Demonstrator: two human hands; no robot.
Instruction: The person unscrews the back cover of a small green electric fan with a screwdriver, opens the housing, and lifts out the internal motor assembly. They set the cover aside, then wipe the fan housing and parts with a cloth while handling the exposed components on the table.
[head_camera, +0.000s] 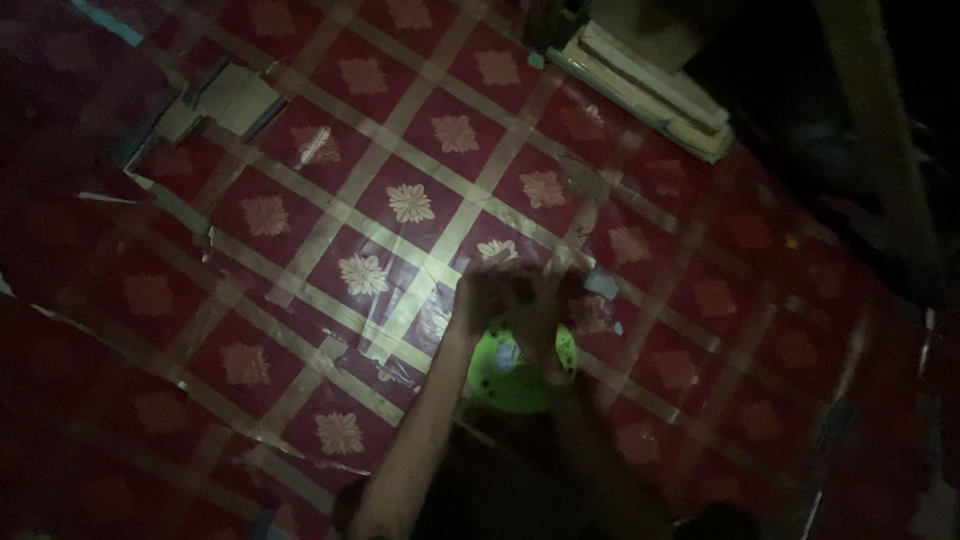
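Both hands are meeting low in the centre of the frame over a round, bright green plastic object (510, 375) lying on the red floor covering with pale floral squares (410, 200). The left hand (490, 292) and the right hand (545, 300) are blurred and dark; their grip cannot be told. Stacked pale boards (650, 90) are lying at the upper right.

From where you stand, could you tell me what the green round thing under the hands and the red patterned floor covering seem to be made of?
The green round thing looks like smooth moulded plastic: bright, even colour with a slight sheen, though motion blur leaves it uncertain. The red floor covering looks like glossy vinyl sheet: it reflects light, wrinkles, and shows torn edges.
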